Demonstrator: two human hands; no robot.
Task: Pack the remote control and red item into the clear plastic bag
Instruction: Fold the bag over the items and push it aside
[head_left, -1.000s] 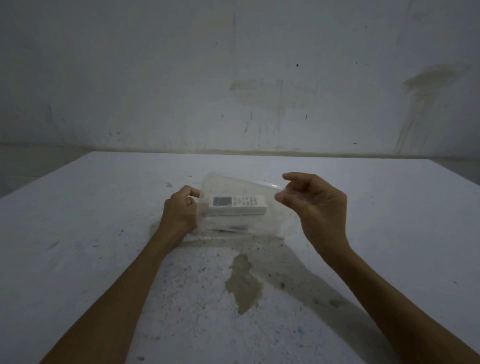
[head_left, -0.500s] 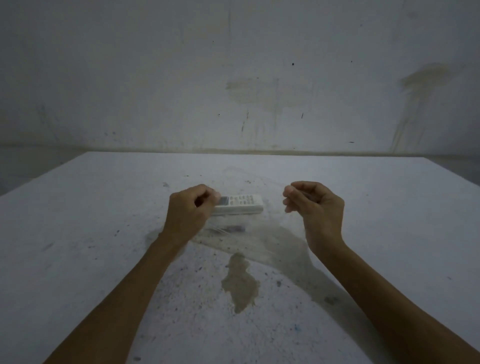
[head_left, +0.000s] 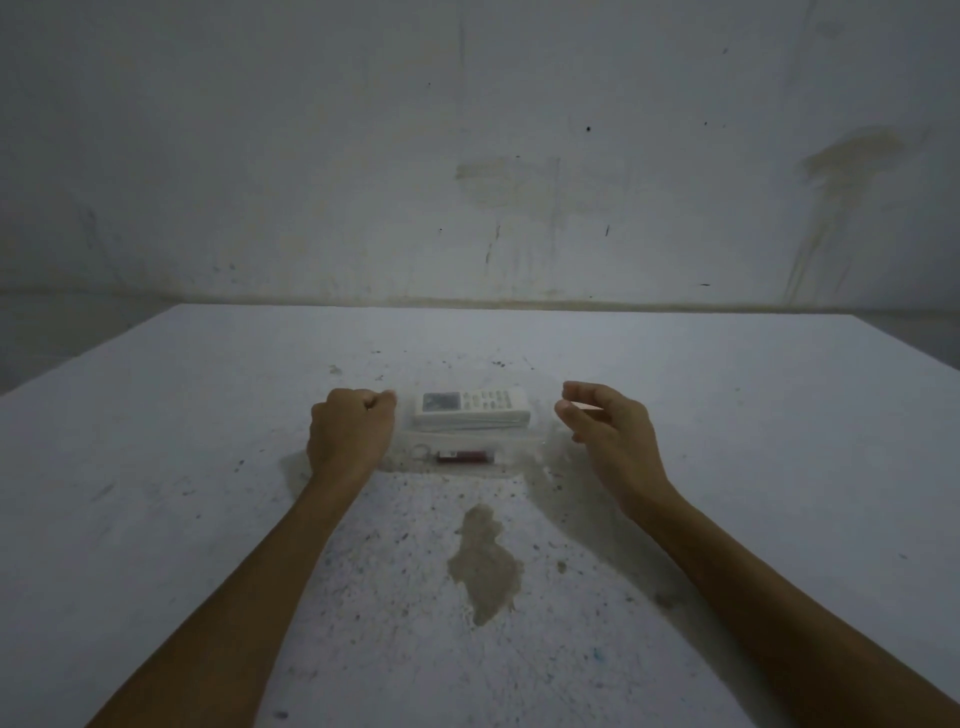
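Note:
The clear plastic bag (head_left: 522, 447) lies flat on the white table (head_left: 197, 467) between my hands. Inside it, the white remote control (head_left: 472, 408) lies lengthwise at the far side. The red item (head_left: 465, 457), with a small ring at its left end, lies in front of the remote. My left hand (head_left: 350, 434) is a closed fist at the bag's left edge, thumb and finger pinched on the plastic. Just off the bag's right edge my right hand (head_left: 608, 436) hovers with curved, parted fingers and holds nothing.
A brownish stain (head_left: 485, 566) marks the table in front of the bag, with dark specks around it. A stained grey wall (head_left: 519, 182) rises behind the table's far edge. The table's left and right edges slant away at the sides.
The bag, held up off the table a second ago, now lies flat. Both hands have come down, and my right hand has let go of the bag's right edge and opened.

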